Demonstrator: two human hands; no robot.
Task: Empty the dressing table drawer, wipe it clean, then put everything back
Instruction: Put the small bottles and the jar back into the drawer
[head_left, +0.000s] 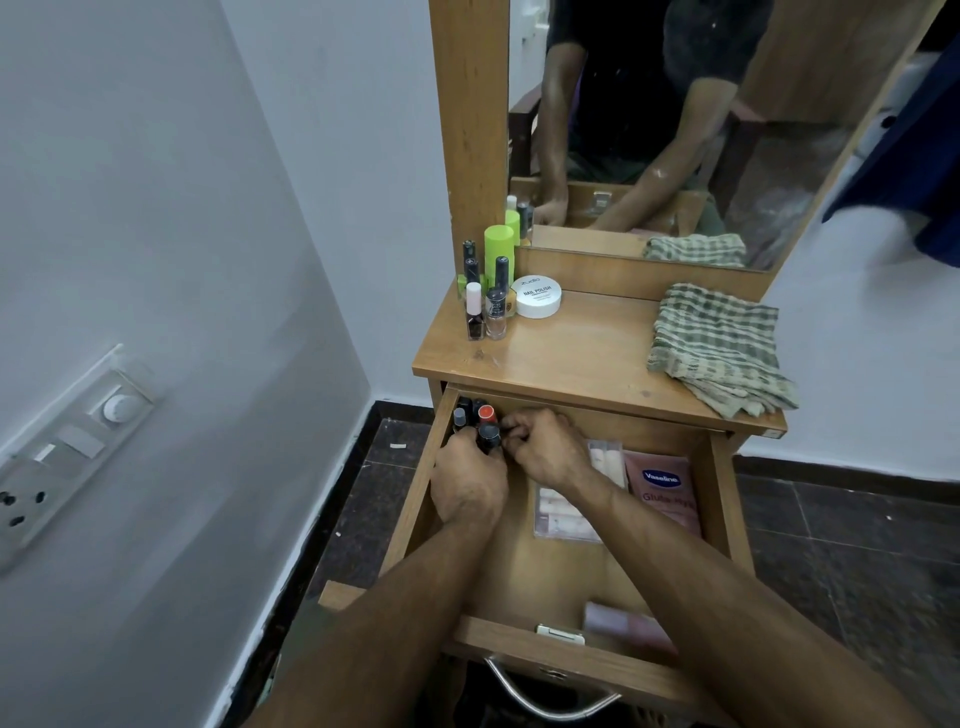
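Mirror (675, 130): tall, wood-framed, above and beyond both hands, reflecting the person's arms.
Worktop (587, 353): wooden dressing table surface, just beyond the hands, above the open drawer.
Drawer (722, 499): pulled out toward the person, both forearms reaching into it; metal handle on its front, nearest the camera.
Cloth (719, 345): folded green-checked, on the worktop, beyond and right of the right hand.
Vaseline sachet (662, 493): pink, flat on the drawer floor, right of the right hand.
Clear packet (563, 514): pale, partly under the right wrist; contents unclear.
Pink item (628, 623): blurred, at the drawer's near end, beside the right forearm.
Worktop bottles (485, 291): nail polish bottles and a green-capped container in the far left corner, beyond the left hand; a white nail polish jar (538, 296) beside them.
Left hand (470, 488): in the drawer's far left corner, fingers curled round a dark-capped bottle (489, 434).
Right hand (545, 447): just beside the left, fingertips curled at the same bottle; whether it actually pinches it cannot be told.
Drawer bottles (475, 413): small cluster, one red-capped, just beyond the left hand's fingers.
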